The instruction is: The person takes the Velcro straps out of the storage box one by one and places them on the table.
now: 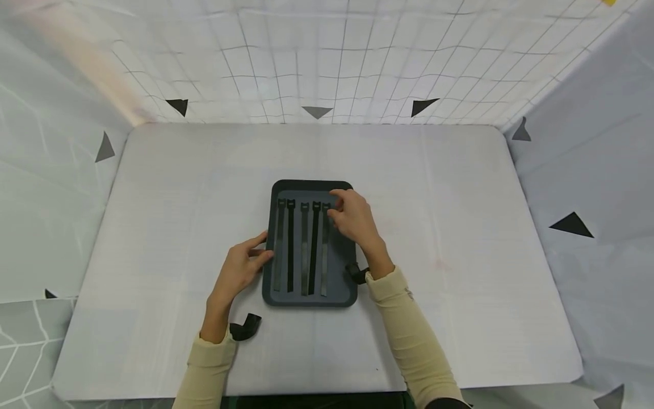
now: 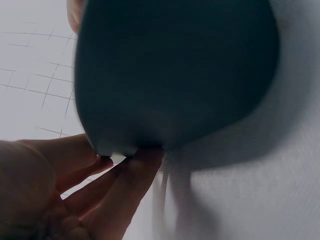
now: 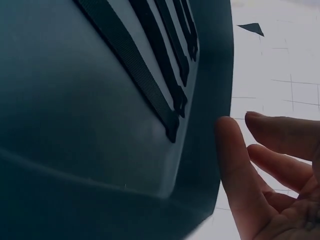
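A dark grey tray (image 1: 341,255) lies on the white table, seen from above in the head view. Several black hook-and-loop cable straps (image 1: 290,250) lie lengthwise inside it, side by side, slotted heads toward the far end. My left hand (image 1: 239,267) pinches the tray's left rim between thumb and fingers; the left wrist view shows its fingers (image 2: 137,175) at the tray's edge. Over the far right corner, my right hand (image 1: 356,218) has loosely bent fingers with nothing between them. In the right wrist view, a fingertip (image 3: 227,132) overlaps the rim beside the strap heads.
The white table (image 1: 460,238) extends around the tray on all sides. Pale sheets with a grid pattern (image 1: 352,68) hang behind it, with dark triangle markers (image 1: 572,225) on the surrounding sheets. A black wrist mount (image 1: 247,328) sits at the left wrist.
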Demonstrator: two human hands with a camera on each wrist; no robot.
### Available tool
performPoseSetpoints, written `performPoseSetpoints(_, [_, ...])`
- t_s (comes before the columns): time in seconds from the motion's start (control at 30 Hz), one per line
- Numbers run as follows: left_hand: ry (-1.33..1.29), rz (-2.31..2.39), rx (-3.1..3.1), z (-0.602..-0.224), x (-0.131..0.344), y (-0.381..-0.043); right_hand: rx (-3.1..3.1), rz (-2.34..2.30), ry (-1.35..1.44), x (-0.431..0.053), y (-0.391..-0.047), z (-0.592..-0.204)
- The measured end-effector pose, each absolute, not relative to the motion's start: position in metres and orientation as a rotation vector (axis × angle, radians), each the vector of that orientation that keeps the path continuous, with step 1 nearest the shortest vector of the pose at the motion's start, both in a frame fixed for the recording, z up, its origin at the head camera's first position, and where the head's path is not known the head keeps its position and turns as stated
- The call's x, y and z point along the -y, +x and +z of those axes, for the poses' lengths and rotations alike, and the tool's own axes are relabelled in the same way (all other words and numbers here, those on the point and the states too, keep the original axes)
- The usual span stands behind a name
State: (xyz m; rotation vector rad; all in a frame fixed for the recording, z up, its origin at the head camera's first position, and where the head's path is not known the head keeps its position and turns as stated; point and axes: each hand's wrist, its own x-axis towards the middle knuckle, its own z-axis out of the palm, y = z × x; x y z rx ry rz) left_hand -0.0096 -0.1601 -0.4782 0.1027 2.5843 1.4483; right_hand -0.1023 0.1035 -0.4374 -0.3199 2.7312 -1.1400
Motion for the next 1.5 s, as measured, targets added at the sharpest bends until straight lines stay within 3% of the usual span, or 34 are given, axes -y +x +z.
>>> performPoseSetpoints(1.5, [0.091, 1.463, -2.582, -0.481, 0.161, -0.01, -2.791, -0.664, -0.235, -0.078, -0.125, -0.469])
